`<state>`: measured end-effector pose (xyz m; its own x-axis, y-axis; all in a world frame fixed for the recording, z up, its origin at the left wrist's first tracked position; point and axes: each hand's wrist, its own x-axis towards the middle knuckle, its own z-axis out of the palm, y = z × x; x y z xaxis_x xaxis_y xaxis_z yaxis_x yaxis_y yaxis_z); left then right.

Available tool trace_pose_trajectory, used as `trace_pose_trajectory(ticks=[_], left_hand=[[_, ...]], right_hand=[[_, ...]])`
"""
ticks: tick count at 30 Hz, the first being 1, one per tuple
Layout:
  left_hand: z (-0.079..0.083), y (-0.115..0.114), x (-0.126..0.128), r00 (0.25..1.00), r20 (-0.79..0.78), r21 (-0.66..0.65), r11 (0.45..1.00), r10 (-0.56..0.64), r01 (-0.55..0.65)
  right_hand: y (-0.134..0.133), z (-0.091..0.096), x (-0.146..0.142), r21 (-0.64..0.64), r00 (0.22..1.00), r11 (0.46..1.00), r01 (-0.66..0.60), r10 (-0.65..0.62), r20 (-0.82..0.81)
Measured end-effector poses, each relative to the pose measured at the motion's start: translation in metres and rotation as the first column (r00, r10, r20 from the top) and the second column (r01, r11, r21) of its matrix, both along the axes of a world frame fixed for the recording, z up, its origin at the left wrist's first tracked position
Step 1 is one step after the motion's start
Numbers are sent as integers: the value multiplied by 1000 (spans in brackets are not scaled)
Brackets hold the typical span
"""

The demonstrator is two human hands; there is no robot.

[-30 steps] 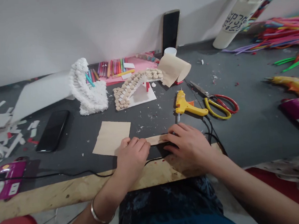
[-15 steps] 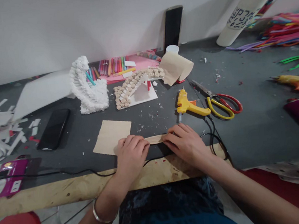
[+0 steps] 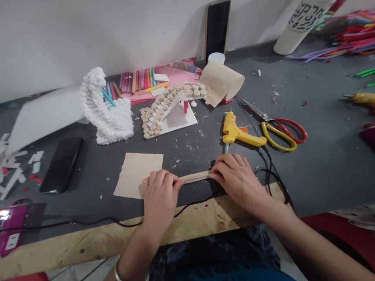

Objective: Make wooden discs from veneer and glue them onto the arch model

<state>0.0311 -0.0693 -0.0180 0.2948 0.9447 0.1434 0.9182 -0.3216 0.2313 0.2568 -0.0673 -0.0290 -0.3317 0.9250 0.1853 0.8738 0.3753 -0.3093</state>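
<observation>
My left hand [image 3: 161,193] and my right hand [image 3: 236,177] rest on the grey table near its front edge, fingers curled down onto the two ends of a thin tan rolled strip [image 3: 195,176] that lies between them. The strip's ends are hidden under my fingers. A flat tan sheet [image 3: 138,173] lies just left of my left hand and touches it. Just beyond my right hand lies a yellow glue gun [image 3: 237,131], its black cord running past my wrist.
Red-and-yellow scissors [image 3: 280,128] lie right of the glue gun. Behind are a small bridge model of cork discs [image 3: 168,109], a white ruffled form [image 3: 106,108], a curled tan sheet [image 3: 222,83] and coloured sticks [image 3: 139,81]. A black phone [image 3: 61,164] lies left; another glue gun [image 3: 373,102] far right.
Both hands have tightened on the strip, which now looks narrower and more rolled. The view has shifted slightly; nothing else on the table moved.
</observation>
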Motion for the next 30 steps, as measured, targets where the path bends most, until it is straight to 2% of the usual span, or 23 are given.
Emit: trace_pose_trajectory(ticks=[5, 13, 19, 22, 24, 26, 28, 30], left_hand=[[0, 2, -2, 1000, 23, -5, 1000, 17, -17], [7, 5, 0, 998, -10, -99, 993, 55, -56], [6, 8, -2, 996, 44, -111, 992, 73, -68], [4, 8, -3, 996, 80, -45, 998, 46, -42], [3, 7, -4, 997, 64, 53, 998, -41, 38], [3, 5, -4, 989, 18, 125, 982, -147, 144], [5, 2, -3, 975, -25, 145, 965, -219, 221], [8, 0, -2, 969, -57, 141, 959, -242, 247]], right_hand=[[1, -2, 3, 11, 998, 998, 68, -68, -5], [5, -2, 3, 52, 989, 991, 127, -131, 74], [6, -1, 4, -3, 989, 989, 147, -147, 0], [6, -1, 2, 4, 987, 987, 158, -158, -38], [5, 0, 1, 39, 992, 992, 121, -119, -41], [3, 1, 0, 64, 999, 998, 29, -27, -34], [1, 3, 1, 77, 997, 995, -68, 70, -23], [1, 5, 2, 88, 992, 988, -125, 126, -2]])
